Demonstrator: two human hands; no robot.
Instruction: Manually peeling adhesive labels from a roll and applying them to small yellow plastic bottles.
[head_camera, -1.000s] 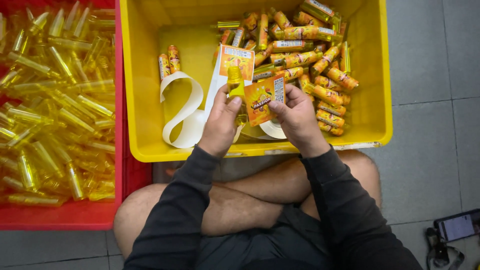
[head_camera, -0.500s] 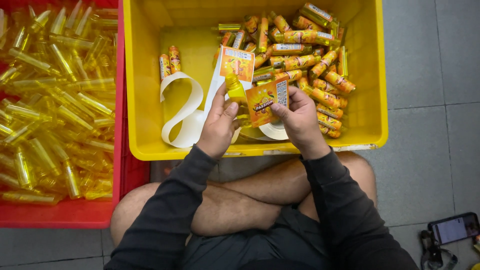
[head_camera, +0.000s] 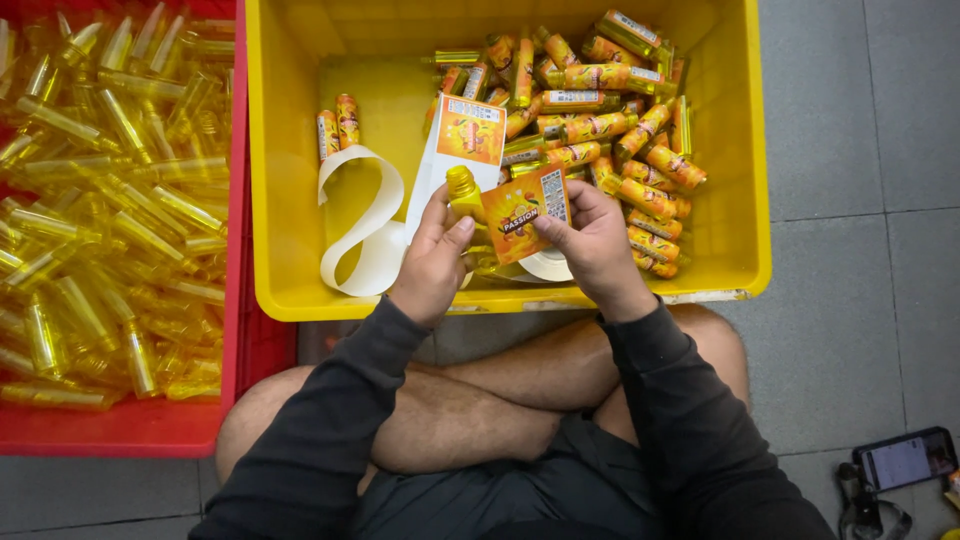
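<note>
Over the near edge of the yellow crate (head_camera: 300, 200), the left hand (head_camera: 435, 262) grips a small yellow bottle (head_camera: 462, 192), fingers closed around it. The right hand (head_camera: 592, 235) pinches an orange label (head_camera: 523, 208) just beside the bottle. The label may go on crooked or wrinkle, I think, if the bottle turns in the fingers. Behind it lies a white backing strip (head_camera: 365, 215), to its right the labelled bottles (head_camera: 610, 110). A red crate (head_camera: 150, 430) stands left of the yellow one.

Orange labels in the yellow crate

A rectangular orange label (head_camera: 524, 212) sits between both hands; another (head_camera: 471, 128) lies on white backing strip (head_camera: 360, 215); a phone screen (head_camera: 908, 460) glows bottom right.
</note>
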